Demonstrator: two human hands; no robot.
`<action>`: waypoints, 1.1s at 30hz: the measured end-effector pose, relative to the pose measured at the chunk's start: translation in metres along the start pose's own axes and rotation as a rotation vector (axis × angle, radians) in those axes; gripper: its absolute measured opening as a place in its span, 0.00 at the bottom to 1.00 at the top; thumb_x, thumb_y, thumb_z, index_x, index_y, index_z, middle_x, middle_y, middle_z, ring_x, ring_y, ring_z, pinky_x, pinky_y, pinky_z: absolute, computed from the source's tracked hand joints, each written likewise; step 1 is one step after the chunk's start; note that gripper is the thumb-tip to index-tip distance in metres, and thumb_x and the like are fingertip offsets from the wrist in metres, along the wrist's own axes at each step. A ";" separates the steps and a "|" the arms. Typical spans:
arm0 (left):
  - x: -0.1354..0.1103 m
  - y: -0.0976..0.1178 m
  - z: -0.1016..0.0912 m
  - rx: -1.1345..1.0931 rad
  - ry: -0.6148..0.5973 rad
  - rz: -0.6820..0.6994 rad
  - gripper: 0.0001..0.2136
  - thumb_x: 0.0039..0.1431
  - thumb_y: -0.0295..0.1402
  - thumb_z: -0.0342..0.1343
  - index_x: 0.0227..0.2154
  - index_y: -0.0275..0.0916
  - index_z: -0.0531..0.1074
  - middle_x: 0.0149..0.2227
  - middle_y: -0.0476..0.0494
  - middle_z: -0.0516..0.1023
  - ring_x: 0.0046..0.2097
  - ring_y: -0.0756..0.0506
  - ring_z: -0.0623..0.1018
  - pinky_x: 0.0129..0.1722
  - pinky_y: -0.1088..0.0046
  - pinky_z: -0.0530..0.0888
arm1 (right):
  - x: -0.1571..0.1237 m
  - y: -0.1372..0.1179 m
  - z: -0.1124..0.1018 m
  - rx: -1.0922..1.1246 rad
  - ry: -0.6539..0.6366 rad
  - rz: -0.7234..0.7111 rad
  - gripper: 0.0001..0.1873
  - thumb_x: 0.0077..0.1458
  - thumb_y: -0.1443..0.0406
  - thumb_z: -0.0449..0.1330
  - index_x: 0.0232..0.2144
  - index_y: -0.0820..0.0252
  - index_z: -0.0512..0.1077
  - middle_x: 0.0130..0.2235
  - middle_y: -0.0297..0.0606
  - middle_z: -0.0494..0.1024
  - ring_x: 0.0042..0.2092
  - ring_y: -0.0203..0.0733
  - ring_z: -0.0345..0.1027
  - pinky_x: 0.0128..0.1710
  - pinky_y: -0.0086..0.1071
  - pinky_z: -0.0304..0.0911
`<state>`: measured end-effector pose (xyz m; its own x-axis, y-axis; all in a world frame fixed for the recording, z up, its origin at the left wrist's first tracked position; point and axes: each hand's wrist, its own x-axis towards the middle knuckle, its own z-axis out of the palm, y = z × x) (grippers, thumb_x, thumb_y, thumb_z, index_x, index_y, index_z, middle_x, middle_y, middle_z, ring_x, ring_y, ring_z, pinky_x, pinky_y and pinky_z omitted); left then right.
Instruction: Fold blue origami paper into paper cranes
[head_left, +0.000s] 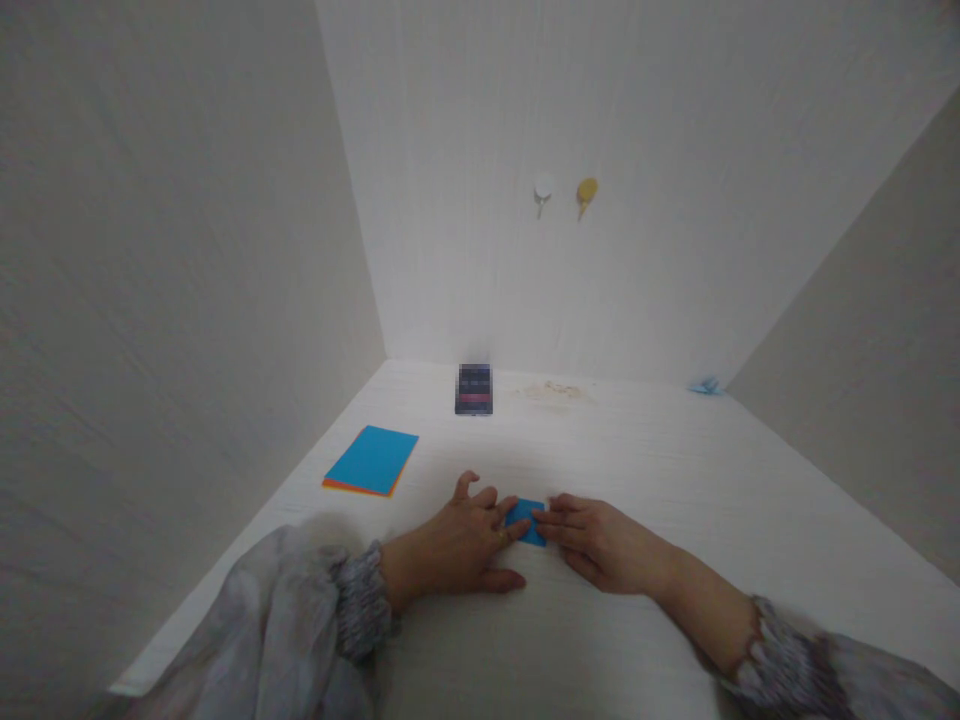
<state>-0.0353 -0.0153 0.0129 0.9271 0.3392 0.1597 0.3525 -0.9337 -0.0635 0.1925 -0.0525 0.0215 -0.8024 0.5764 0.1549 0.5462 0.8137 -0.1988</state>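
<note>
A small folded piece of blue paper [533,508] lies on the white surface between my two hands. My left hand [471,540] comes in from the left, fingers spread, with two fingertips resting on the paper's left part. Its thumb stretches out below, off the paper. From the right, my right hand [600,540] reaches in with its fingers close together, the tips pressing on the paper's right edge. Those fingers cover part of that edge, so the folds there are hidden.
A stack of coloured sheets [375,460], blue on top with orange beneath, lies at the left. Near the back wall is a dark blurred object [474,390]. A crumpled blue bit [706,386] sits in the far right corner. White [543,188] and yellow hooks [587,190] are on the wall.
</note>
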 end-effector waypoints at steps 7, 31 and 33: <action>0.000 0.000 -0.001 -0.006 -0.002 -0.002 0.27 0.55 0.52 0.39 0.52 0.42 0.58 0.51 0.37 0.64 0.44 0.39 0.65 0.47 0.49 0.50 | -0.006 -0.006 -0.009 -0.099 -0.007 -0.012 0.22 0.54 0.72 0.46 0.52 0.65 0.60 0.44 0.47 0.72 0.45 0.44 0.63 0.49 0.42 0.57; -0.001 0.000 -0.001 -0.007 -0.003 -0.018 0.26 0.54 0.53 0.39 0.52 0.45 0.57 0.52 0.38 0.62 0.45 0.38 0.64 0.47 0.47 0.49 | -0.003 0.002 0.011 -0.090 0.137 0.178 0.13 0.53 0.73 0.46 0.35 0.64 0.70 0.32 0.43 0.68 0.36 0.42 0.59 0.36 0.38 0.59; -0.001 0.000 -0.001 -0.003 -0.002 -0.029 0.26 0.54 0.53 0.40 0.52 0.45 0.57 0.53 0.39 0.62 0.44 0.38 0.64 0.47 0.47 0.49 | -0.004 0.002 0.011 -0.087 0.185 0.171 0.14 0.52 0.73 0.47 0.39 0.65 0.69 0.36 0.46 0.68 0.39 0.44 0.59 0.38 0.40 0.59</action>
<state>-0.0361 -0.0159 0.0135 0.9169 0.3660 0.1596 0.3785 -0.9239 -0.0562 0.1940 -0.0542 0.0097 -0.6434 0.7034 0.3021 0.6949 0.7022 -0.1549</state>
